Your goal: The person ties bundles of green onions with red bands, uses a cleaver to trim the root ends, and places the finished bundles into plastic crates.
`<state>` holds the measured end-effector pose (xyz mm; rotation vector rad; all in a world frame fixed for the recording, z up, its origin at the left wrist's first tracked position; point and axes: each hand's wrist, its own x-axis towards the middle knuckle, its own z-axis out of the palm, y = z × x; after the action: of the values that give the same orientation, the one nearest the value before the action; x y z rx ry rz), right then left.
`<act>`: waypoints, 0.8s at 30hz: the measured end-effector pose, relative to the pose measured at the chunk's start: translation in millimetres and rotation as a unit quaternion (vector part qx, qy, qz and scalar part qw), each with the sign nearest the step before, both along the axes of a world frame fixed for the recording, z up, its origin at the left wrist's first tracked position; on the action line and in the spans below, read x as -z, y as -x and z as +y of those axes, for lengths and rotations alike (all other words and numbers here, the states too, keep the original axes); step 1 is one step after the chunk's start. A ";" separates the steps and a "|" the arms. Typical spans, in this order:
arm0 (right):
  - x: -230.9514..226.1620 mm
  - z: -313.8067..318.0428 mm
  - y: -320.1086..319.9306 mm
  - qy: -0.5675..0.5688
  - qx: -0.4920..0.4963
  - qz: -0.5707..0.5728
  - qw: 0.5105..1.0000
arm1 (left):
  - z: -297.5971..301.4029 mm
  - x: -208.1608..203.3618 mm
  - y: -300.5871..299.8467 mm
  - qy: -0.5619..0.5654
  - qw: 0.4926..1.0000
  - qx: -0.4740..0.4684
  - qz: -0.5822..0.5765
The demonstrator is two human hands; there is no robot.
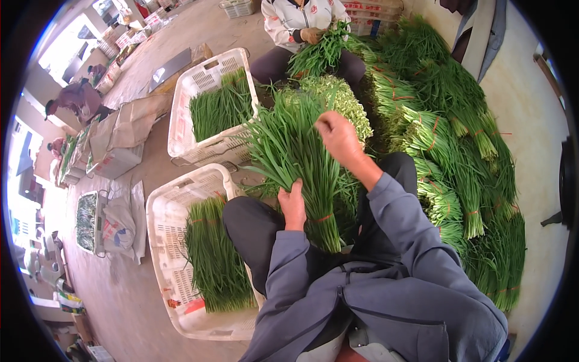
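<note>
My left hand [292, 206] holds a banded green bunch [315, 181]; my right hand [339, 137] is curled closed beside its far leaves.

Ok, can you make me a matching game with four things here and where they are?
Things:
1. left hand
2. right hand
3. red band
4. nearer white crate

Places:
A. higher up, right of the green bundle's leaves
B. off to the left, with cut greens inside
C. against the bundle's left side
D. around the bundle's stems

Pairs: 1-C, 2-A, 3-D, 4-B
</note>
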<state>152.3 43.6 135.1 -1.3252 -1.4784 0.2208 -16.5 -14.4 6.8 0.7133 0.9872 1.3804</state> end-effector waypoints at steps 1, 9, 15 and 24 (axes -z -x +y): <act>-14.5 -10.4 -4.9 0.104 -0.070 0.078 0.989 | 1.7 0.5 0.2 0.005 1.000 -0.010 0.002; 23.5 -74.0 -54.7 0.357 -0.299 -0.232 0.854 | 16.8 -2.3 7.9 0.075 0.990 -0.062 -0.099; 62.8 -91.4 -22.6 0.188 -0.157 -0.200 0.949 | 20.0 -7.3 8.3 0.080 0.985 -0.067 -0.136; 27.3 -110.7 -27.3 0.529 -0.473 0.095 0.698 | 21.0 -2.7 22.0 0.078 0.987 -0.111 -0.089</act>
<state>179.6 -67.2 107.7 -1.1029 -1.7681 2.0807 -38.5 6.6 9.5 0.3640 1.0412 1.5130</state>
